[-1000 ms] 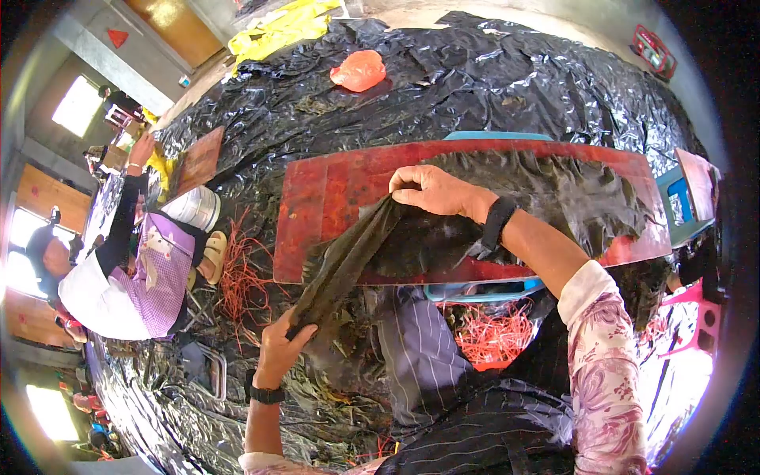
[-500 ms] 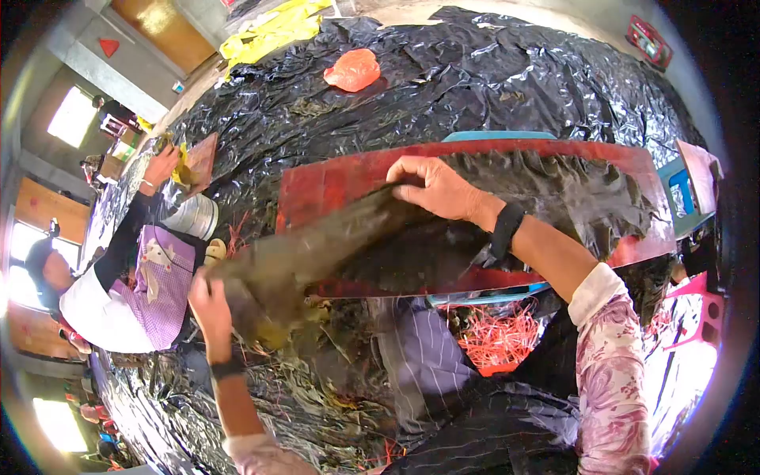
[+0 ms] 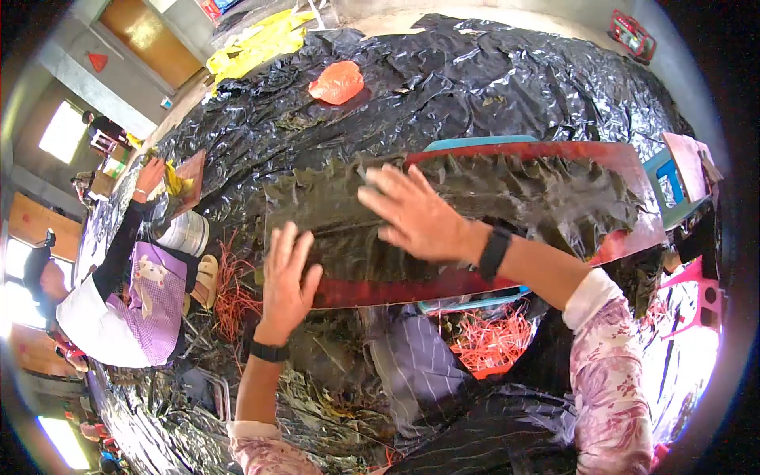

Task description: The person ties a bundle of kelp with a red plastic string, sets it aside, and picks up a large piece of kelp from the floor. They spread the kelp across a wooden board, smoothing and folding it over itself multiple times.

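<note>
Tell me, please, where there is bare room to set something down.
Most room: black plastic beyond the red board, right of the orange bag. The board's right end and near edge show narrow bare strips; its middle and left are crowded: dark wrinkled material, plus the left hand and right hand.

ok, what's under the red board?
A blue plastic rim shows past the far edge of the red board, with more blue along the near edge. The board covers everything between, so whether it's one container, or holds anything, can't be told.
</note>
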The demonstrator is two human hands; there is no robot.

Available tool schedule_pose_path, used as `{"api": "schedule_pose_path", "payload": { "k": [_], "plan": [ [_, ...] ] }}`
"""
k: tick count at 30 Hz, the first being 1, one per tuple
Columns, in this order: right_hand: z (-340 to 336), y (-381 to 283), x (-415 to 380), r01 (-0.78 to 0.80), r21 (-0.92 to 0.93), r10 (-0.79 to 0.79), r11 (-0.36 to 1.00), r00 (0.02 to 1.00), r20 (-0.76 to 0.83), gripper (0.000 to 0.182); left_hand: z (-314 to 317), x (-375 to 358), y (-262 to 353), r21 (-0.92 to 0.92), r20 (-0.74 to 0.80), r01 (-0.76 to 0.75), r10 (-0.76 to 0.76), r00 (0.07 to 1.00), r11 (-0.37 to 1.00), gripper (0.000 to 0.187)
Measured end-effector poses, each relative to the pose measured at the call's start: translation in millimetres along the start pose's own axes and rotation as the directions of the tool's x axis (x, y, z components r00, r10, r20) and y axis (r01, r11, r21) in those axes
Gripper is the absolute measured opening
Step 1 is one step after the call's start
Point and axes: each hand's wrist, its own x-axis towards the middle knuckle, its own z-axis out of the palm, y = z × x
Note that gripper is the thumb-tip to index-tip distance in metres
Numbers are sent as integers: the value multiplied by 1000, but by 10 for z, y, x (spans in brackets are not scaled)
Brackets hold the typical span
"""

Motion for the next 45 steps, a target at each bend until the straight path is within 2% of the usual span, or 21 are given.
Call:
{"api": "schedule_pose_path", "payload": {
  "k": [2,3,4,6,10,12,14,16,18,21,22,24,26,28,31,35,36,38,39,41,45],
  "plan": [
    [-42,-99,-329,177,-5,-176,984,981,78,60,45,-134,-23,-35,25,9,-8,1000,999,46],
    [-71,-114,-511,171,-1,-166,985,958,233,64,61,-173,-18,-72,52,23,-19,998,997,43],
    [-119,-136,-699,99,65,-114,993,950,291,67,10,-191,35,-61,38,38,-36,999,997,39],
    [-149,-60,-934,132,73,-147,989,957,250,67,-35,-253,53,-42,44,34,-32,999,999,38],
    [-265,-32,-1133,105,18,-107,994,963,248,67,-130,-341,219,-23,29,-1,2,1000,1000,37],
    [-310,-32,-1225,115,-13,-109,993,962,249,68,-182,-348,273,-58,75,64,-60,995,996,37],
    [-390,-58,-1356,104,-100,-85,990,979,186,68,-207,-353,341,38,85,91,-94,992,995,39],
    [-597,-82,-1446,114,-64,-109,991,991,75,68,-249,-228,657,92,37,70,-73,997,993,46],
    [-815,50,-1554,71,-89,-71,993,997,11,67,-213,-14,1037,23,12,-8,7,1000,1000,49],
    [-1030,485,-1811,-217,-165,198,962,972,-124,71,75,270,1425,-28,44,-127,128,991,992,57],
    [-1193,624,-1925,-316,-201,302,927,948,-100,70,197,361,1517,-24,58,-155,156,986,988,59],
    [-1224,1012,-2294,-463,-293,436,836,886,-156,70,474,413,1550,-67,197,-121,132,972,990,59],
    [-1224,1322,-2727,-574,-345,530,742,818,-223,66,600,416,1562,-1,211,-75,74,975,997,56],
    [-1326,1459,-2960,-564,-300,508,769,825,-247,68,573,420,1590,-16,253,-95,96,963,995,54],
    [-1501,1513,-3164,-539,-309,517,784,842,-156,75,571,415,1673,27,328,-24,14,945,999,53],
    [-1680,1717,-3413,-592,-306,589,746,800,-113,80,515,432,1871,-24,382,-96,98,919,995,55],
    [-1741,1738,-3452,-591,-304,584,747,802,-124,77,503,440,1918,-23,389,-96,97,916,995,55],
    [-1835,1779,-3548,-584,-158,566,796,811,-147,68,512,439,1996,-28,386,-101,104,917,995,56],
    [-1891,1736,-3596,-586,-162,568,794,810,-143,68,510,446,1979,-34,381,-107,112,918,994,55],
    [-2009,1639,-3707,-675,-170,634,718,736,-238,56,524,479,1963,-31,384,-107,110,917,994,55],
    [-2103,1703,-3925,-658,-276,633,700,751,-187,45,394,494,2105,-15,419,-116,112,901,993,56]
  ]
}}
